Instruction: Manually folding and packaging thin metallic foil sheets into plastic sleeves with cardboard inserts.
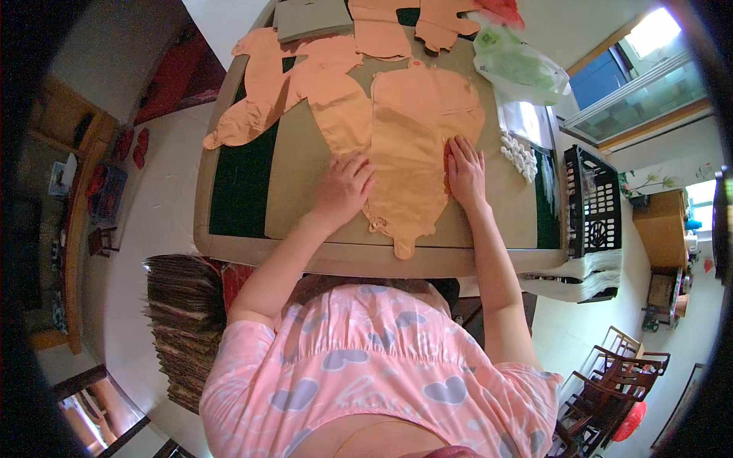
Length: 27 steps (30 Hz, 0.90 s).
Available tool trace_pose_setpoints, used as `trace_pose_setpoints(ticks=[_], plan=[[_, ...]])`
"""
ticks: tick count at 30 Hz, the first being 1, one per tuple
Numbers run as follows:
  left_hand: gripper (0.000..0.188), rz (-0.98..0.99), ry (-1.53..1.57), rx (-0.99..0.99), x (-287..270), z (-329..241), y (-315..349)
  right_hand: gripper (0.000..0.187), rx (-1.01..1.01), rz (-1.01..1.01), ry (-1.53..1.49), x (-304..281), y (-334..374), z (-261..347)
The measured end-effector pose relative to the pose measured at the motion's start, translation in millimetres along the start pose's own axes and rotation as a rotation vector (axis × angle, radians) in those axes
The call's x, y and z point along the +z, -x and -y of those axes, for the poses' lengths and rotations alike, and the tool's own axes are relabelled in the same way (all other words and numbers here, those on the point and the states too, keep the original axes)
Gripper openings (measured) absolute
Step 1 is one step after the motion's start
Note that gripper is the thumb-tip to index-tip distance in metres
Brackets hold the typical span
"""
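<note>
A flat, shiny peach-orange foil balloon [408, 153], uninflated and slightly wrinkled, lies lengthwise on a tan board [305, 217] in front of me. Its narrow tab reaches the table's near edge. My left hand [347, 185] rests at the balloon's left edge with fingers laid out flat. On the opposite edge, my right hand [466, 169] lies with its fingers stretched forward. More foil balloons of the same colour [263, 99] spread across the far left, one touching the middle balloon's side.
Small white pieces [519, 156] lie right of the board, near a green-and-white plastic bag [515, 65]. A black plastic crate [592, 202] stands beyond the table's right edge, above a white bundle [576, 278]. A grey stack [314, 19] sits at the back. Layered sheets [183, 320] are piled lower left.
</note>
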<state>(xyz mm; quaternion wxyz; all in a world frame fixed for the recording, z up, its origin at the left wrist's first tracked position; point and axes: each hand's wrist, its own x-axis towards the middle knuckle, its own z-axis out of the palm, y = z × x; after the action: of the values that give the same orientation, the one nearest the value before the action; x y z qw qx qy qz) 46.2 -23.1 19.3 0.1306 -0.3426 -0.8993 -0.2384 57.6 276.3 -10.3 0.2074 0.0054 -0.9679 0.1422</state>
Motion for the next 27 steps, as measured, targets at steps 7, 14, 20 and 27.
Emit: trace_pose_setpoints(ticks=[7,14,20,27], plan=[[0.034,0.107,0.014,0.264,28.5,-23.8,-8.0,0.040,0.028,0.034,0.076,3.5,-1.3,0.8],[0.033,0.088,-0.004,0.265,33.1,-31.2,-0.4,0.040,0.020,0.051,0.095,-0.2,-1.8,4.9],[0.030,-0.018,0.191,0.015,21.5,-7.6,-3.1,0.042,0.011,0.093,0.090,-0.7,-0.6,2.3],[0.025,-0.175,0.176,-0.037,9.4,0.8,11.4,0.044,-0.001,-0.025,-0.006,-4.6,1.0,-3.6]])
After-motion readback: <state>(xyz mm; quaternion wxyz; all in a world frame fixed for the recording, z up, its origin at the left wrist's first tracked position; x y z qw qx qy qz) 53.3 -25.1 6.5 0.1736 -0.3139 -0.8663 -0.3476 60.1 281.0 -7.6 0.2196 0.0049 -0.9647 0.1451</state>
